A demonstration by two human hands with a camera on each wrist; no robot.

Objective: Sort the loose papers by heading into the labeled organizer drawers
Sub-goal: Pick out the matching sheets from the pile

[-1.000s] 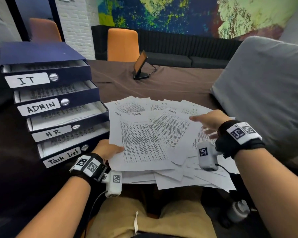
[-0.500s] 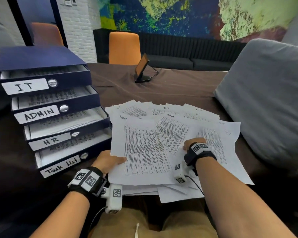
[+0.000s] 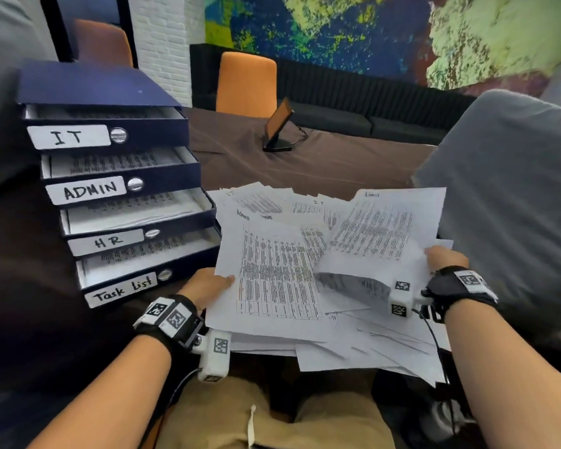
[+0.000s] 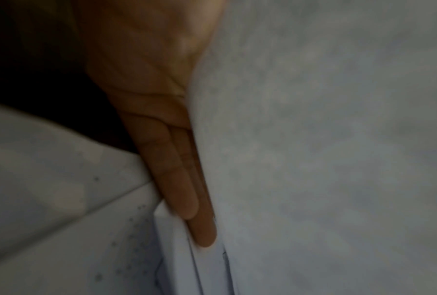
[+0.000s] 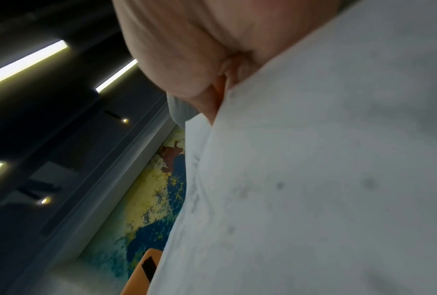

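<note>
Tablecloth (image 3: 321, 166) brown | mural wall (image 3: 370, 30) | hands (left (image 3: 208, 286), right (image 3: 447, 257)) pinching papers (image 3: 279, 280)

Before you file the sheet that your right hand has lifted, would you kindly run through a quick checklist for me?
1. Right hand grips the lifted sheet: ok.
2. Lifted sheet's heading legible: cannot tell, blurred.
3. Left hand holds the front sheet of the paper pile: ok.
4. ADMIN drawer pulled open: ok.
5. IT drawer pulled open: ok.
6. Drawer labels readable: ok.
</note>
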